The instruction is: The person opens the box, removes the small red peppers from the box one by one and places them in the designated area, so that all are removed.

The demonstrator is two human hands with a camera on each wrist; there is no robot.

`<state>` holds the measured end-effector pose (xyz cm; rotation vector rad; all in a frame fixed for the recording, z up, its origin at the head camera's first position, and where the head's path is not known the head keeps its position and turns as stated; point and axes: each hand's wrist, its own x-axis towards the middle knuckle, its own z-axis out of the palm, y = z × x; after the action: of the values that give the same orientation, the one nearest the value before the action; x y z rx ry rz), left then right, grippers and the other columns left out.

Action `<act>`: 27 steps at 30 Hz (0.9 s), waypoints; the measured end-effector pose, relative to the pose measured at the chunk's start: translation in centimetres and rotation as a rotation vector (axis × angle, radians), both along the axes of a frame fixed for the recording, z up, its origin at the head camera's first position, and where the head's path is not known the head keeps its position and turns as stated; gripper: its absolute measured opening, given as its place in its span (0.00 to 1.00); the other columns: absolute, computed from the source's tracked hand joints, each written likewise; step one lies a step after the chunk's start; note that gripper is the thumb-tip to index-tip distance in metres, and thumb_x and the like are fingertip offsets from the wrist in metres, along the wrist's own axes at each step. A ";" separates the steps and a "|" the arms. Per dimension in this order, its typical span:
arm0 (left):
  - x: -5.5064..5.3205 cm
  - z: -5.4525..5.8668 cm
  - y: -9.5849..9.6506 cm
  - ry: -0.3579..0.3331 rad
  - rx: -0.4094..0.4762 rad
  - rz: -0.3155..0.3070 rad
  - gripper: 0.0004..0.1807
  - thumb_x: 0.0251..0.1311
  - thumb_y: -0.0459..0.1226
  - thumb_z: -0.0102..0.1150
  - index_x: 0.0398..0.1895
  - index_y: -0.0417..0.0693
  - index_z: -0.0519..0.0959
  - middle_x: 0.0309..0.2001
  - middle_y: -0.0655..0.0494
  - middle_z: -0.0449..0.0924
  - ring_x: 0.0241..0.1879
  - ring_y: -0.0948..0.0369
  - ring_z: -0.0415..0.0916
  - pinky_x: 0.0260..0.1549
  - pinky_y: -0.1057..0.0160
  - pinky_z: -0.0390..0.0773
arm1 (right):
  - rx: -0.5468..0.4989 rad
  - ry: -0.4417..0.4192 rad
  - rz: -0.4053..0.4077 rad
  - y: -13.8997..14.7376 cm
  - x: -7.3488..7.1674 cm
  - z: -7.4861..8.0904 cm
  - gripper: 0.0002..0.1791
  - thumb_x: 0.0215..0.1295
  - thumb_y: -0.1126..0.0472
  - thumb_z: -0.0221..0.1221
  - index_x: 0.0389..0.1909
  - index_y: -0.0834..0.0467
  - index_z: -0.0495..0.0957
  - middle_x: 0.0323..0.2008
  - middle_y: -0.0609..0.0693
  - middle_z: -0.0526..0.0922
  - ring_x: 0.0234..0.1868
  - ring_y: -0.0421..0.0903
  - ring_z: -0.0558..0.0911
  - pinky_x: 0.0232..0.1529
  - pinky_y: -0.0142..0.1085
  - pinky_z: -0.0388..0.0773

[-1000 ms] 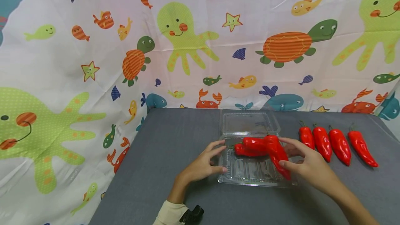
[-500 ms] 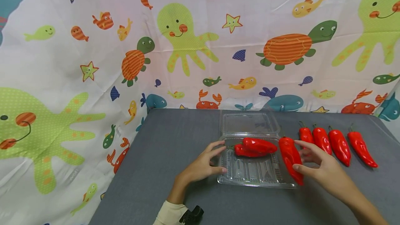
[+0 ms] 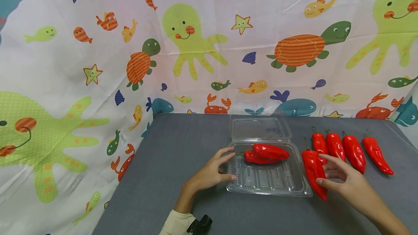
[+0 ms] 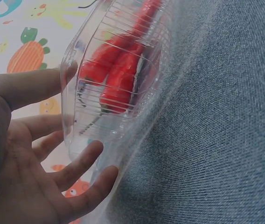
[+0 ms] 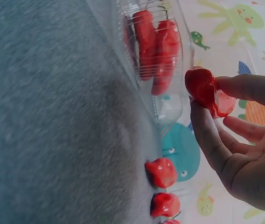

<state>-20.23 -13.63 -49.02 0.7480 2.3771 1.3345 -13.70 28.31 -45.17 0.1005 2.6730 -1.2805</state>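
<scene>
Rightward is where the held pepper (image 3: 314, 173) has gone since half a second ago: it was over the right edge of the clear container (image 3: 269, 193), and now I have it just right of that edge. I see the right hand (image 3: 347, 182) pinching it between thumb and fingers, stem end far, tip near (the right wrist view shows it raised off the grey table (image 3: 183, 144)). On the left side, the left hand (image 3: 207, 171) is not gripping; its fingers are spread, thumb and a fingertip against the container's left wall. Two red peppers (image 3: 271, 151) lie side by side in the far part of the container, stems to the left, with the lid (image 3: 259, 128) folded open on the far side. Farther right, four red peppers (image 3: 354, 154) lie in a row.
</scene>
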 end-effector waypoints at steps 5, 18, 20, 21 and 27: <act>0.0 0.0 0.0 0.000 -0.001 -0.002 0.43 0.68 0.46 0.70 0.83 0.50 0.64 0.84 0.63 0.50 0.72 0.52 0.68 0.62 0.50 0.79 | 0.018 -0.031 -0.017 0.7 0.1 -0.6 0.50 0.68 0.47 0.70 0.82 0.62 0.56 0.63 0.72 0.74 0.55 0.60 0.82 0.40 0.44 0.88; 0.0 -0.1 -0.1 -0.007 0.009 0.002 0.42 0.68 0.45 0.71 0.82 0.50 0.64 0.84 0.66 0.51 0.72 0.53 0.69 0.62 0.49 0.80 | 0.081 -0.160 -0.062 2.3 0.1 -2.5 0.55 0.63 0.50 0.75 0.80 0.68 0.54 0.59 0.79 0.73 0.52 0.68 0.82 0.42 0.50 0.88; 0.0 -0.1 0.0 -0.005 0.007 0.002 0.43 0.68 0.45 0.71 0.82 0.50 0.64 0.84 0.66 0.51 0.72 0.52 0.69 0.62 0.49 0.80 | 0.077 -0.184 -0.063 2.5 0.1 -2.8 0.55 0.63 0.51 0.75 0.79 0.69 0.54 0.57 0.79 0.74 0.51 0.67 0.83 0.41 0.49 0.88; 0.0 -0.1 0.0 -0.004 0.008 0.002 0.43 0.67 0.45 0.71 0.82 0.50 0.64 0.84 0.66 0.51 0.72 0.52 0.69 0.62 0.49 0.80 | 0.075 -0.192 -0.064 2.6 0.1 -3.0 0.55 0.62 0.52 0.75 0.79 0.69 0.54 0.57 0.79 0.74 0.50 0.66 0.84 0.41 0.48 0.88; 0.0 -0.1 0.0 0.000 0.007 0.006 0.42 0.67 0.45 0.71 0.82 0.49 0.64 0.84 0.65 0.51 0.71 0.52 0.69 0.61 0.49 0.80 | 0.072 -0.215 -0.067 3.0 0.3 -3.6 0.55 0.62 0.54 0.76 0.79 0.71 0.52 0.54 0.78 0.75 0.45 0.59 0.86 0.39 0.46 0.88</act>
<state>-20.24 -13.65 -49.11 0.7436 2.3782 1.3456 -13.35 31.34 -48.81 0.3216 2.5495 -1.1218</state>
